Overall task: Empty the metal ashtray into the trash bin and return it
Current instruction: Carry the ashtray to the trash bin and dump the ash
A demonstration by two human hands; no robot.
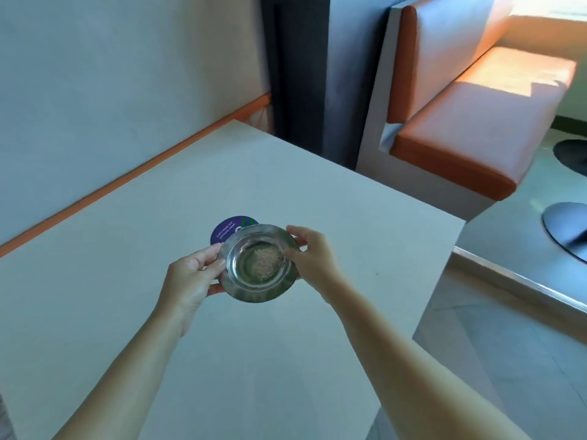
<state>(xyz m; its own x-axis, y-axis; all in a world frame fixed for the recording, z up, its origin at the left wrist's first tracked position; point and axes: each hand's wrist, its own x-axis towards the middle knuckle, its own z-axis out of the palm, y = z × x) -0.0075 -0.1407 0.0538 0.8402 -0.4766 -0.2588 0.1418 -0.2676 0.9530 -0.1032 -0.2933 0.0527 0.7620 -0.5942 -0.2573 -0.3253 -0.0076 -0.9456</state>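
Round shallow metal ashtray (259, 263), ash-filled, held level above white counter (286, 192); left hand (190, 274) and right hand (313, 252) pinching opposite rims, equally near.

1. I see a pale table (286, 185) at centre, orange-trimmed wall (111, 90) at 10 o'clock.
2. Orange booth bench (470, 122) at 2 o'clock, sunlit on top.
3. Grey floor (470, 328) at 4 o'clock.
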